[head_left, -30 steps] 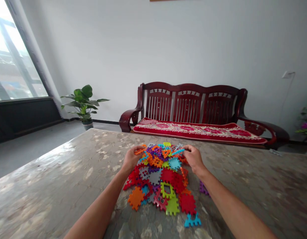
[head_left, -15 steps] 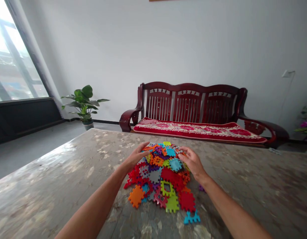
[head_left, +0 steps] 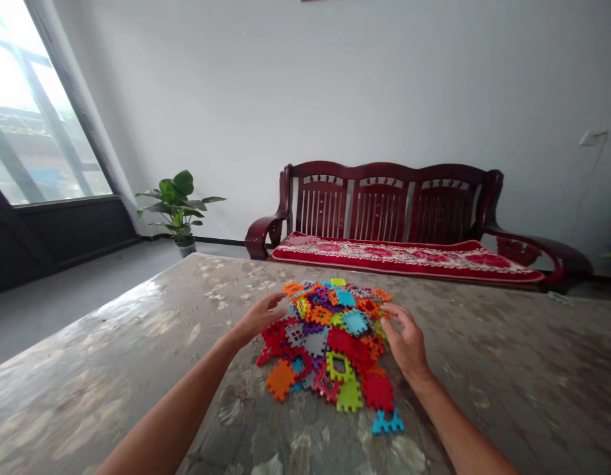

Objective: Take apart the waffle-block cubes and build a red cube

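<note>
A heap of bright plastic interlocking tiles lies on the table, with notched edges. Among them are a red tile [head_left: 379,390], an orange tile [head_left: 280,380], a light blue tile [head_left: 355,322] and a lime green tile [head_left: 350,394]. Beside the heap's left edge is my left hand [head_left: 258,320], fingers loosely curved and apart, holding nothing. My right hand [head_left: 407,340] stands at the right edge, thumb and fingers spread around no tile, fingertips close to the outer pieces. Whether either hand touches a tile I cannot tell. A blue spiky-edged piece [head_left: 387,422] lies nearest me.
The patterned table [head_left: 152,356] stretches out to both sides. Behind it stands a dark red wooden bench [head_left: 379,204] with a red floral cover [head_left: 409,258]. A potted plant [head_left: 179,204] is at the far left, near a window [head_left: 43,119]. A small grey item [head_left: 561,299] lies far right.
Both hands have come back slightly toward me and moved apart, away from the heap's sides. The view has shifted a little to the left.
</note>
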`<action>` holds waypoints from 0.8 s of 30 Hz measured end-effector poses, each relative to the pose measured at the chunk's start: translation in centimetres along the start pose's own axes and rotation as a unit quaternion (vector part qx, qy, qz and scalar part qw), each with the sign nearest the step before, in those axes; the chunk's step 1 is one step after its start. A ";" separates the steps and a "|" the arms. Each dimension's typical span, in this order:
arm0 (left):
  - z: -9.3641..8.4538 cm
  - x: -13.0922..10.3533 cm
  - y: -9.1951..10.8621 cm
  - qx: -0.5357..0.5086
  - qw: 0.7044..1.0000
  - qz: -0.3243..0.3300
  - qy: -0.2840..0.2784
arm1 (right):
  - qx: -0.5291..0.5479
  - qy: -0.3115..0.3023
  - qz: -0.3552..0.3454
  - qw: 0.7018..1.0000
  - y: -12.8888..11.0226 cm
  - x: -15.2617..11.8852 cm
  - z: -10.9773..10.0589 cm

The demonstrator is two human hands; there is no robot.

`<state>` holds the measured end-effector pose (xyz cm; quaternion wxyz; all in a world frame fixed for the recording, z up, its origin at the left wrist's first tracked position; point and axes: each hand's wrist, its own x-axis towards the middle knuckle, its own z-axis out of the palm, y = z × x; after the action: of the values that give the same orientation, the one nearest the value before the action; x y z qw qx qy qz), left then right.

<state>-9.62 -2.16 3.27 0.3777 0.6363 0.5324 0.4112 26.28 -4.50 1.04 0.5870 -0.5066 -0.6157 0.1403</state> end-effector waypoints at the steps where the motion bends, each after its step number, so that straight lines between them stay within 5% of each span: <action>1: -0.2 0.0 -0.3 0.020 1.000 -0.016 0.016 | -0.012 0.016 -0.004 1.000 0.4 0.1 -0.3; 6: -1.0 0.0 -1.2 0.090 0.994 -0.068 -0.013 | -0.060 0.092 0.035 0.993 3.8 1.1 -2.6; 12: -0.6 1.0 -1.6 0.140 0.989 -0.036 -0.040 | -0.107 0.103 0.119 0.982 7.3 1.3 -4.2; 24: 0.2 2.6 -2.2 0.138 0.982 -0.096 -0.087 | -0.071 0.112 0.164 0.977 7.3 1.3 -4.1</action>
<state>-10.01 0.75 1.49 0.3685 0.6619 0.6076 0.2384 33.41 -1.93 -2.76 0.5839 -0.6536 -0.4629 0.1325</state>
